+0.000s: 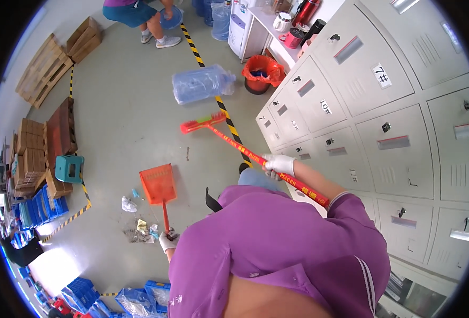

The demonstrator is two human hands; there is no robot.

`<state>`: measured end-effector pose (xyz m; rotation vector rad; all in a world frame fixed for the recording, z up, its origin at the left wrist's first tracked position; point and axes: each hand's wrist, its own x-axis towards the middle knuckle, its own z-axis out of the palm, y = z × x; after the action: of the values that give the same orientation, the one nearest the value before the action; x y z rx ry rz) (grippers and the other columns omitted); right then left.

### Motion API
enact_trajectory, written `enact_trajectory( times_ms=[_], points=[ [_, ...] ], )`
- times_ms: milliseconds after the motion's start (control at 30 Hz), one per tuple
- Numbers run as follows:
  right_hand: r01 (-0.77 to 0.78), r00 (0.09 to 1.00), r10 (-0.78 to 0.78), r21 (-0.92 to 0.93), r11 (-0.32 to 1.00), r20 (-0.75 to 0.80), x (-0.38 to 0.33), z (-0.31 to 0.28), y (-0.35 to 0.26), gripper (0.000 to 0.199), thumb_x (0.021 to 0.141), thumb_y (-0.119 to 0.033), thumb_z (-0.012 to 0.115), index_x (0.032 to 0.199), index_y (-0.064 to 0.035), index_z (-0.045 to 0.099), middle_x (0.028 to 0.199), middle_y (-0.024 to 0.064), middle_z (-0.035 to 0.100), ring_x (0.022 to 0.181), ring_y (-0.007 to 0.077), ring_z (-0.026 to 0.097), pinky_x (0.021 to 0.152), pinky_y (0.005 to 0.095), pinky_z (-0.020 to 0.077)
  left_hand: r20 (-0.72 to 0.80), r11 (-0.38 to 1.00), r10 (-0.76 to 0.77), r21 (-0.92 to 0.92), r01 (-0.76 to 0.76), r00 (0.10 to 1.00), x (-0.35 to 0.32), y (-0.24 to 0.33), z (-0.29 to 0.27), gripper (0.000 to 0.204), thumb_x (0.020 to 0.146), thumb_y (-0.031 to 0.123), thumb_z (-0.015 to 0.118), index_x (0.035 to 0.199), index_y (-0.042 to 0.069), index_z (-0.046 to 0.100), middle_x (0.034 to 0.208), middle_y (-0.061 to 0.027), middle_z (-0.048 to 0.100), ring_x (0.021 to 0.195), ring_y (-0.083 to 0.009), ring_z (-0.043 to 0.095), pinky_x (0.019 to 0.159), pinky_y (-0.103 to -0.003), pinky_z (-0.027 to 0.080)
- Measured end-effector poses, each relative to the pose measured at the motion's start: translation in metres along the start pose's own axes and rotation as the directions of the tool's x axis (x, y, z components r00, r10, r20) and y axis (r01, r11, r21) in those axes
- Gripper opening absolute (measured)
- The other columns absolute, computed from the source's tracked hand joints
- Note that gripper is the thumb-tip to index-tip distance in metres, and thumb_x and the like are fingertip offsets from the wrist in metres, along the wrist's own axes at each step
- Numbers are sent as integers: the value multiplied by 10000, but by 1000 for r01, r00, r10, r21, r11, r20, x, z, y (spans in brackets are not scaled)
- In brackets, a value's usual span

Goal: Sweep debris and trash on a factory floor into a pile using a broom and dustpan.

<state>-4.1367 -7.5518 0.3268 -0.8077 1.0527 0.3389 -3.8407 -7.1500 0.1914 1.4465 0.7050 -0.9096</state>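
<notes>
My right hand [280, 166], in a white glove, is wrapped round the red handle of a broom [234, 143]. The broom's red and green bristle head is ahead of me, close to the yellow-black floor tape. My left hand [169, 239], gloved too, grips the handle end of an orange-red dustpan [158, 184], whose pan lies at the floor. Beside the pan are a crumpled white scrap [129, 204] and a small blue scrap [135, 193]. A pile of litter and dirt [142, 231] is left of my left hand. A dark streak of dirt [188, 153] lies between pan and broom head.
A large clear water bottle [200, 85] lies on its side across the tape. A red-lined bin [261, 74] stands near grey lockers [345, 127] on the right. Pallets [43, 69], a teal stool [69, 169] and cartons line the left. Another person [134, 13] stands at the far end.
</notes>
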Motion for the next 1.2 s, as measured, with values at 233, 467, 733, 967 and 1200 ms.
enact_trajectory(
  times_ms=[233,467,733,967,1200],
  points=[
    [-13,995,-9,-218,976,-100,92,-55,-12,234,794,-73,464,1001,-102,359,622,23,425,458,111,434,389,256,376,-24,976,-147,-169,141,989,7,28,42,122,746,91,428,788,7,506,542,12,402,418,-115,352,422,-235,297],
    [-144,984,153,-94,985,96,67,-71,-39,263,805,-69,449,1062,-107,407,613,29,458,441,81,431,372,219,381,211,906,-262,-283,315,942,105,10,8,109,754,101,445,785,2,475,552,15,361,445,-104,348,410,-212,269],
    [-121,884,-36,303,945,467,46,-126,-128,619,828,-131,462,1364,-298,201,665,-20,401,453,31,342,366,156,325,-76,788,-221,-601,132,972,109,76,115,142,764,88,417,812,-27,485,587,-46,461,425,-126,406,396,-219,349],
    [28,806,-238,368,930,542,45,-148,-237,529,893,-202,475,1356,-228,220,585,-35,327,402,25,289,316,160,225,-40,794,-149,-601,95,988,91,132,180,123,768,85,440,805,-23,484,743,-154,562,460,-132,457,403,-218,398],
    [-109,762,-333,617,779,555,88,-126,-314,417,882,-143,467,1271,-233,349,610,-44,321,415,13,290,324,141,226,73,747,-177,-639,183,981,140,179,191,160,754,90,457,864,-25,474,802,-149,573,492,-132,478,428,-219,409]
  ],
)
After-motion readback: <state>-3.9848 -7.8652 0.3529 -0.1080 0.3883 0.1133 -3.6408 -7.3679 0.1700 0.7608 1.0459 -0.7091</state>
